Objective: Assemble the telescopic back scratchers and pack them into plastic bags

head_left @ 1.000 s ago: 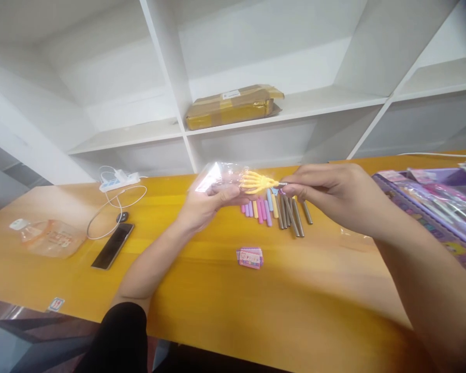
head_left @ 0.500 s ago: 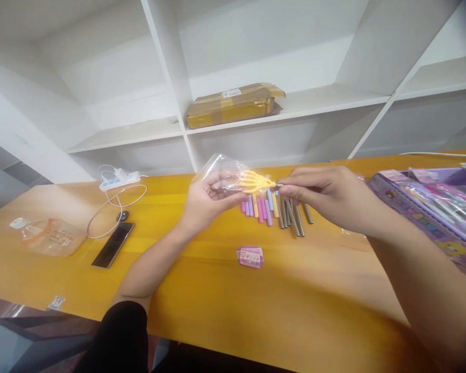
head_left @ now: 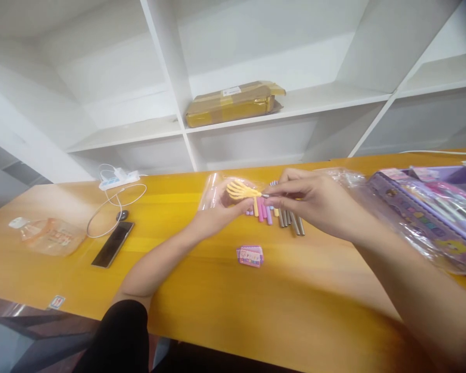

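My left hand (head_left: 217,216) is closed, its thumb pressed against a yellow hand-shaped back scratcher head (head_left: 241,190). A clear plastic bag (head_left: 212,191) shows around its fingers, which are partly hidden. My right hand (head_left: 310,199) pinches the short ridged metal stem at the base of the yellow head; the fingertips cover part of it. Below and behind the hands lie pink, purple and yellow short sticks (head_left: 261,210). Several metal tubes (head_left: 295,223) lie beside them, partly covered by my right hand.
Small printed cards (head_left: 250,256) lie nearer me. On the right stands a purple printed box (head_left: 423,217) with packaged items and clear wrapping. A phone (head_left: 112,244), a plastic bottle (head_left: 52,235) and a power strip (head_left: 119,180) are left. A taped parcel (head_left: 233,103) sits on the shelf.
Both hands have shifted slightly left with the yellow head, which has turned a little. The bag has slid down its fingers, leaving the yellow head more exposed.
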Demonstrator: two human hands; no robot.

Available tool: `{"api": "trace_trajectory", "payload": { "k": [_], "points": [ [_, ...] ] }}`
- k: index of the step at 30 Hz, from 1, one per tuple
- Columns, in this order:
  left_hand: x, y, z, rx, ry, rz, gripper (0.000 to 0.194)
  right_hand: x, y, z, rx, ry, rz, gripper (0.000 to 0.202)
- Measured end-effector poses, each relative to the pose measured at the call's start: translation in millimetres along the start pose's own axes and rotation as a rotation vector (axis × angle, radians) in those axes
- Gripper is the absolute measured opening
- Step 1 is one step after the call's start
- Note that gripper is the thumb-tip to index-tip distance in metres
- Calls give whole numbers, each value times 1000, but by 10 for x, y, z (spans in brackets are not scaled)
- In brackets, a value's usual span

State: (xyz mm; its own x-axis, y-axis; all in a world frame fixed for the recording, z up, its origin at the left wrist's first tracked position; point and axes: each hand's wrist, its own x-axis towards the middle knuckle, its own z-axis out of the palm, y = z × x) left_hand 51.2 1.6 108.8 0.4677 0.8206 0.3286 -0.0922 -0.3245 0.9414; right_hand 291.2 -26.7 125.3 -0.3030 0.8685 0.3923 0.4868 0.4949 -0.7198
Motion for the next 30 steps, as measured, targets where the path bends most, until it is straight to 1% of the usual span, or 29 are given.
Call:
{"api": "trace_trajectory", "payload": {
  "k": [2, 5, 8, 10, 13, 15, 17, 19, 21, 23, 25, 30],
  "points": [
    [15, -28, -26, -22, -38, -10, 41, 11, 8, -9, 126, -25, 98, 48],
    [28, -39, -35, -49, -43, -17, 44, 35, 16, -20, 277, -37, 192, 65],
    [21, -38, 7, -46, -12, -5, 44, 53, 9, -13, 332, -31, 214, 72],
    [5, -45, 59, -30, 11, 17, 43, 57, -10, 5, 370, -61, 220, 74],
    [-21, -76, 131, -12, 0, 55, 35, 52, -58, 33, 411, -120, 227, 75],
    [-22, -99, 145, -24, 29, 72, 30, 43, -90, 29, 376, -114, 213, 74],
    [-1, -112, 118, -70, 139, 85, 29, 32, -103, -10, 272, -103, 197, 67],
    [34, -104, 62, -123, 258, 84, 29, 23, -85, -79, 142, -121, 197, 60],
    [69, -80, 2, -156, 310, 69, 31, 20, -40, -158, 24, -139, 192, 59],
    [91, -55, -38, -166, 292, 38, 33, 26, 11, -219, -47, -122, 167, 60],
    [97, -49, -48, -164, 260, 4, 35, 36, 44, -246, -69, -91, 138, 59],
    [74, -131, 5, -104, 192, -73, 40, 54, 2, -193, -64, -67, 103, 60]
  ]
}}
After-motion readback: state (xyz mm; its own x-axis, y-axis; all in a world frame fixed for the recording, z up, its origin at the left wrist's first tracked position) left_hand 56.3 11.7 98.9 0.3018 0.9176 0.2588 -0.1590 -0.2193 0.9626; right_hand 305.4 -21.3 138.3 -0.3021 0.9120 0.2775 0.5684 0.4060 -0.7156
